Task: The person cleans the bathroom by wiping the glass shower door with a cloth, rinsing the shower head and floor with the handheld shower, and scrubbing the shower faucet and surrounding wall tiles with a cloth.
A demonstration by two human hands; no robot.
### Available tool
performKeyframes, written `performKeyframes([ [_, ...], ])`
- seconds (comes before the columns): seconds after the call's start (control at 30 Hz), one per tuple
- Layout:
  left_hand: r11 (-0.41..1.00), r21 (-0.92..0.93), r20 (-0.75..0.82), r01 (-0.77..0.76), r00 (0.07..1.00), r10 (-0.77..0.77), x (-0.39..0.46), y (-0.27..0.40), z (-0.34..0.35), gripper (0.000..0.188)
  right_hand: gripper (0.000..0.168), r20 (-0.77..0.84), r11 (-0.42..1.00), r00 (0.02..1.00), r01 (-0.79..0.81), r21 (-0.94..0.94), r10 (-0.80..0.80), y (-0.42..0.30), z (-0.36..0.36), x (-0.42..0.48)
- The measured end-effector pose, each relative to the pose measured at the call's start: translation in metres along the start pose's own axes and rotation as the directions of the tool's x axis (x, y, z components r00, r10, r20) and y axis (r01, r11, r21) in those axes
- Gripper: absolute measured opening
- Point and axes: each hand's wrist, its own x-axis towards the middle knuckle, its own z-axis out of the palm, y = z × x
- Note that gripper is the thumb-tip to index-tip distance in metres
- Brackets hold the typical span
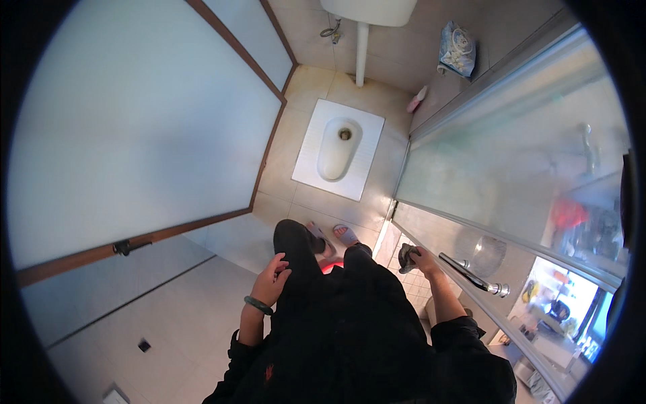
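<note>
My left hand [272, 280], with a dark green bangle at the wrist, is beside my dark-trousered left knee, its fingers loosely bent and apart, holding nothing. In my right hand [425, 262] is a crumpled dark grey cloth [408, 257], held out to my right near the glass shower door's metal handle [467, 272]. Ahead of my slippered feet, a white ceramic squat toilet [338, 149] is set in the beige tiled floor. A red-rimmed object [332, 266] shows partly between my legs; my clothes hide the rest.
A frosted door [151, 126] with a brown frame stands at the left. Framed glass panels [504, 151] run along the right. A white cistern [371, 10] and its pipe [361, 55] are on the far wall. A pink bottle [417, 99] and a tissue pack [456, 50] are at the upper right.
</note>
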Motion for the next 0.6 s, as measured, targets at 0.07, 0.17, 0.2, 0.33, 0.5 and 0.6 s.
performKeyframes([
  [0.07,1.000,-0.021,0.041,-0.008,0.999,0.009,0.017,-0.006,-0.014,0.045,0.028,0.012,0.996,0.999,-0.042,0.078,0.041,0.004,0.008,0.002],
  [0.17,0.999,0.022,0.109,-0.042,0.993,0.039,0.050,-0.015,-0.039,0.044,0.027,-0.162,0.997,0.986,-0.020,0.077,0.033,-0.001,0.031,-0.006],
  [0.2,0.997,0.047,0.132,-0.057,0.990,0.050,0.061,-0.017,-0.048,0.043,0.026,-0.190,0.994,0.980,-0.040,0.104,0.059,-0.006,0.040,-0.009],
  [0.33,0.990,0.090,0.207,-0.106,0.974,0.086,0.107,-0.012,-0.098,0.044,0.029,-0.261,0.942,0.931,-0.177,0.286,0.254,-0.008,0.086,-0.023],
  [0.5,0.990,0.098,0.203,-0.099,0.976,0.078,0.154,-0.028,-0.169,0.044,0.029,-0.280,0.942,0.904,-0.281,0.182,0.324,-0.026,0.151,-0.032],
  [0.6,0.988,0.121,0.254,-0.095,0.965,0.062,0.180,-0.050,-0.203,0.042,0.028,-0.304,0.958,0.914,-0.222,0.181,0.269,-0.031,0.181,-0.025],
])
